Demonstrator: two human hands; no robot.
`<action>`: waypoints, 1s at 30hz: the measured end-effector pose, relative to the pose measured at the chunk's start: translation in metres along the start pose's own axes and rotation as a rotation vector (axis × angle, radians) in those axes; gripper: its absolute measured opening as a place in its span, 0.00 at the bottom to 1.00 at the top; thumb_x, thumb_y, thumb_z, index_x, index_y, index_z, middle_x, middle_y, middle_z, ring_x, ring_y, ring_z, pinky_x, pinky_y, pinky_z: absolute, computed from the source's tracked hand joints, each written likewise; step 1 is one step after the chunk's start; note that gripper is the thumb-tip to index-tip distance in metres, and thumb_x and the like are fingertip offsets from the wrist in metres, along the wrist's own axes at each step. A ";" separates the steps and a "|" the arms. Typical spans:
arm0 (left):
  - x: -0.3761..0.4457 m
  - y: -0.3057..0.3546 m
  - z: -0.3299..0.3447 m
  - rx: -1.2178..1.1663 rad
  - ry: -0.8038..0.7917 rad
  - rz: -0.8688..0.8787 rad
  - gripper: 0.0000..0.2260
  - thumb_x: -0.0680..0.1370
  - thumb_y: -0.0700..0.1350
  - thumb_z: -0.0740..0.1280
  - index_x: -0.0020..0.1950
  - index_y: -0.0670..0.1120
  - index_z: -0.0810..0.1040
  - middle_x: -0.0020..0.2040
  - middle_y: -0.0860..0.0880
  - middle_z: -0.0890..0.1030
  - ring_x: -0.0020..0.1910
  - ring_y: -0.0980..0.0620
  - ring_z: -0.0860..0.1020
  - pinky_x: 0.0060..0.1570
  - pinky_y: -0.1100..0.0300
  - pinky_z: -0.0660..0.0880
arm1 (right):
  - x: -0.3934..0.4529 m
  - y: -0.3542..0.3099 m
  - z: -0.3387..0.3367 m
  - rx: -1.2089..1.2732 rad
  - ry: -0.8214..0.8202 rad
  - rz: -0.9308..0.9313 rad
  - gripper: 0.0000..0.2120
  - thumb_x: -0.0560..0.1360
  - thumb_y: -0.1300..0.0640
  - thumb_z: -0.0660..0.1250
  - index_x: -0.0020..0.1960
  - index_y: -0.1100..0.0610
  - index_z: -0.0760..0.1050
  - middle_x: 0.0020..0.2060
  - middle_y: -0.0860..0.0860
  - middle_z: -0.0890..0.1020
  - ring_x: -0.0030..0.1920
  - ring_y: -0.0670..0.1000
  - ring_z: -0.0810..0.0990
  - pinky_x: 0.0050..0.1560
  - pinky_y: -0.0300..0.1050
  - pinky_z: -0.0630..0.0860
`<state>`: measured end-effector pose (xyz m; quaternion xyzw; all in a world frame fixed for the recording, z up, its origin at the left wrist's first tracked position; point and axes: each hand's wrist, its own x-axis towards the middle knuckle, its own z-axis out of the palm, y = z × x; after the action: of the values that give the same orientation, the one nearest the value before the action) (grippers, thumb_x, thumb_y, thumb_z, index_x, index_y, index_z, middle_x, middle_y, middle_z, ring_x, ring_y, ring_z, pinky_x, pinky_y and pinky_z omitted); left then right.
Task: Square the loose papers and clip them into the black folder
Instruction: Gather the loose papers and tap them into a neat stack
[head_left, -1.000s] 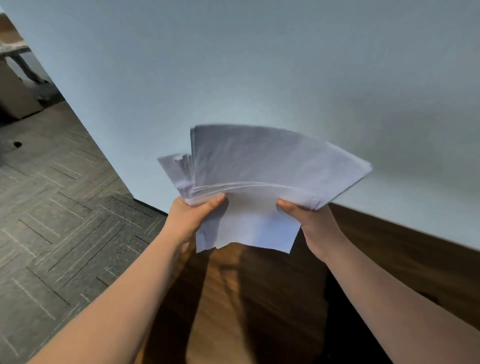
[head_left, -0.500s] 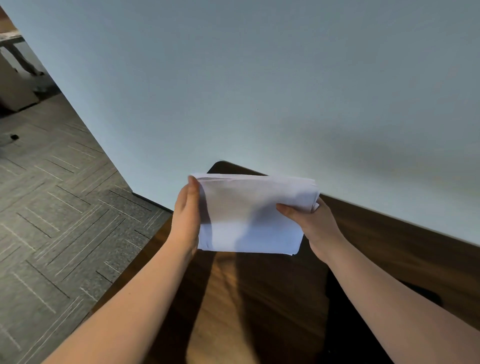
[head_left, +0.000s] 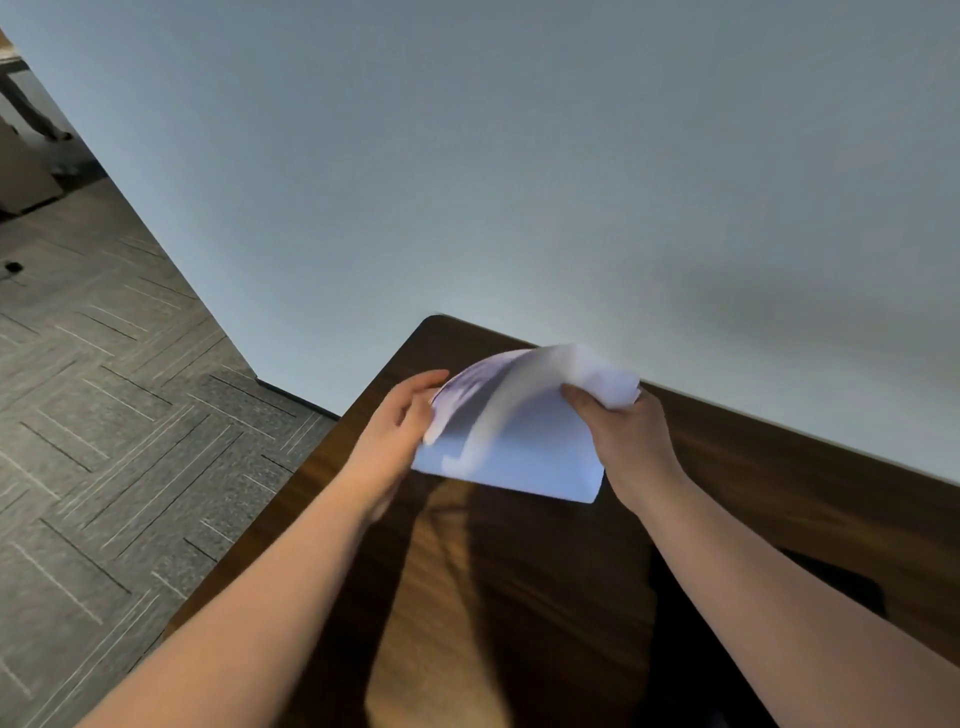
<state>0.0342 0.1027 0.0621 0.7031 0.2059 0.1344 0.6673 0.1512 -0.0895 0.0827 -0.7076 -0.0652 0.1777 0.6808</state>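
A stack of white papers (head_left: 524, 441) is bent into an arch and motion-blurred, its lower edge resting on or just above the dark wooden desk (head_left: 467, 597). My right hand (head_left: 621, 439) pinches the stack's upper right corner. My left hand (head_left: 402, 421) lies flat against the left edge, fingers extended. A black shape, apparently the black folder (head_left: 841, 579), lies on the desk at right, mostly hidden behind my right forearm.
A pale wall (head_left: 519, 182) rises directly behind the desk. The desk's left edge drops to grey patterned carpet (head_left: 104, 415). Cardboard boxes (head_left: 26, 176) and furniture legs stand far off at the upper left.
The papers went from a raised fan to a gathered stack, then lower to the desk, now bent and blurred. The view has tilted down, showing more desk.
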 end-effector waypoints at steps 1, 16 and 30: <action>-0.001 -0.008 -0.010 0.009 -0.085 -0.029 0.22 0.74 0.58 0.60 0.66 0.54 0.73 0.64 0.50 0.79 0.65 0.53 0.76 0.68 0.48 0.71 | 0.001 -0.004 -0.003 0.018 0.012 -0.018 0.04 0.72 0.55 0.72 0.44 0.49 0.77 0.40 0.44 0.81 0.43 0.46 0.79 0.41 0.40 0.73; 0.001 0.012 -0.005 -0.205 0.244 0.024 0.03 0.73 0.41 0.71 0.45 0.45 0.80 0.38 0.50 0.84 0.37 0.58 0.83 0.35 0.66 0.79 | 0.015 0.007 -0.020 0.038 -0.268 0.008 0.20 0.70 0.60 0.74 0.59 0.48 0.77 0.56 0.48 0.83 0.59 0.50 0.80 0.65 0.52 0.73; -0.006 -0.069 0.000 -0.133 0.136 -0.118 0.22 0.57 0.52 0.80 0.48 0.48 0.83 0.43 0.52 0.87 0.49 0.49 0.85 0.43 0.64 0.81 | 0.007 0.043 -0.018 0.034 -0.189 -0.001 0.16 0.68 0.57 0.75 0.55 0.52 0.78 0.50 0.49 0.85 0.52 0.49 0.83 0.54 0.49 0.79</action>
<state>0.0212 0.1016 -0.0055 0.6330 0.2822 0.1559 0.7038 0.1570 -0.1072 0.0392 -0.6759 -0.1263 0.2443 0.6838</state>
